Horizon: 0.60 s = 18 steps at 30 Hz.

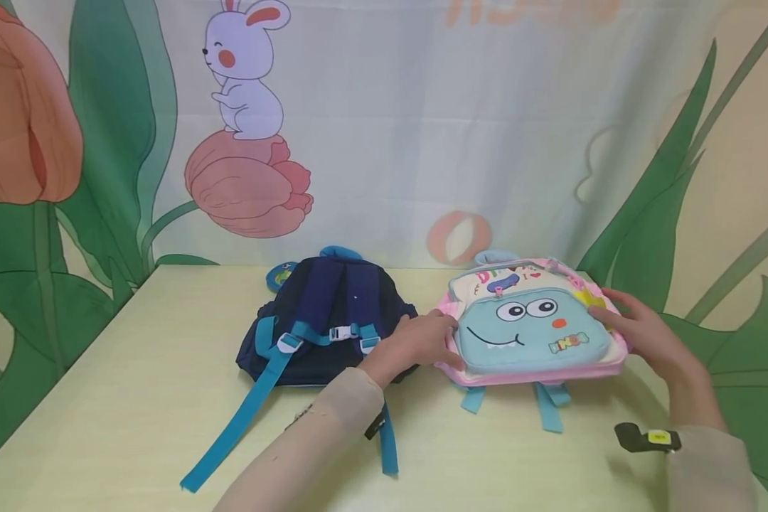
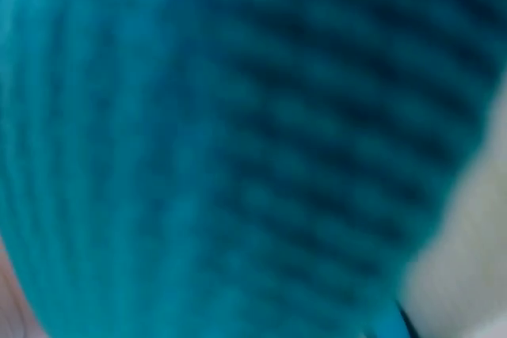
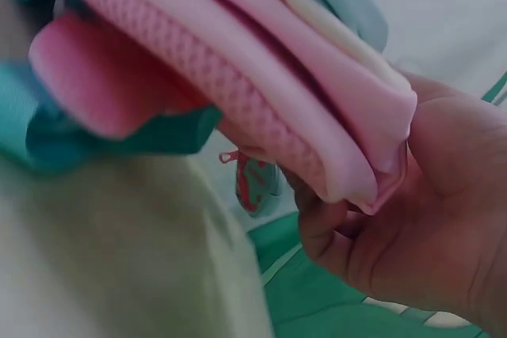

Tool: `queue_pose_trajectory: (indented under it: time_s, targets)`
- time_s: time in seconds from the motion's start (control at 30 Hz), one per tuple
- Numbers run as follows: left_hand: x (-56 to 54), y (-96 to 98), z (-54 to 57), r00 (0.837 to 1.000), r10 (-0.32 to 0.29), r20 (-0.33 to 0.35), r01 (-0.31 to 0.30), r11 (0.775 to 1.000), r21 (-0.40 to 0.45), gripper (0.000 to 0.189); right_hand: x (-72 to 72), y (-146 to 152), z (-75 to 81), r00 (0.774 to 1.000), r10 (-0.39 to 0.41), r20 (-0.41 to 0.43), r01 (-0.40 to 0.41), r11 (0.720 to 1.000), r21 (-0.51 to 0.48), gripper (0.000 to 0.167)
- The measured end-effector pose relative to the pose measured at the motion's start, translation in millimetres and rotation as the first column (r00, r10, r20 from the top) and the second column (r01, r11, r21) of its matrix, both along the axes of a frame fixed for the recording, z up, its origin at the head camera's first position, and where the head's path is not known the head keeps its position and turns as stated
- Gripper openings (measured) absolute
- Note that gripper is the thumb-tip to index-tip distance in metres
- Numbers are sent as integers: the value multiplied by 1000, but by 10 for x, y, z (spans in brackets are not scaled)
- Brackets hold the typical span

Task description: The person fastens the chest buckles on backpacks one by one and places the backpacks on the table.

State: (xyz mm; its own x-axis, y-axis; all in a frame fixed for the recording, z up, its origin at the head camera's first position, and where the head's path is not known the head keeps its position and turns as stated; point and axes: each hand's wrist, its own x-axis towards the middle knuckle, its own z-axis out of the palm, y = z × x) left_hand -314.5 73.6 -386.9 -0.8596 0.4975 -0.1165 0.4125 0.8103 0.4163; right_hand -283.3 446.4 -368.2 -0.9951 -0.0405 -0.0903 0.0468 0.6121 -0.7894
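A small pink, white and light-blue backpack [image 1: 525,331] with a cartoon face is held at both sides, its front toward me and its light-blue straps hanging below. My left hand [image 1: 425,338] grips its left edge. On the opposite side my right hand [image 1: 653,338] holds the right edge; the right wrist view shows the fingers [image 3: 325,231] curled behind the pink side panel [image 3: 261,108]. A blurred teal ribbed strap [image 2: 198,148] fills most of the left wrist view and hides the left hand's work there.
A dark navy backpack [image 1: 329,313] lies to the left, back panel up, partly behind my left forearm. Its loose blue straps [image 1: 237,419] trail over the pale table [image 1: 102,398]. A printed curtain [image 1: 384,128] with tulips and a rabbit hangs behind the table.
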Motion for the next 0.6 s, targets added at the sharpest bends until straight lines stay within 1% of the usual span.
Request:
queue_pose_trajectory:
  time_s: [0.17, 0.3, 0.43, 0.6]
  targets:
    - [13, 1, -16, 999, 7, -38, -8, 1000, -16, 70, 51, -107, 164, 994, -44, -100, 48, 998, 35, 88]
    - [17, 7, -30, 998, 7, -64, -8, 1000, -17, 69, 72, -179, 245, 979, -98, -180, 107, 993, 41, 86]
    - [17, 23, -32, 996, 1, -92, -3, 1000, -21, 66, 91, -258, 321, 961, -162, -224, 170, 985, 15, 82]
    - [18, 31, -31, 993, 14, -119, -17, 999, -31, 63, 127, -360, 447, 942, -205, -267, 208, 978, -18, 74]
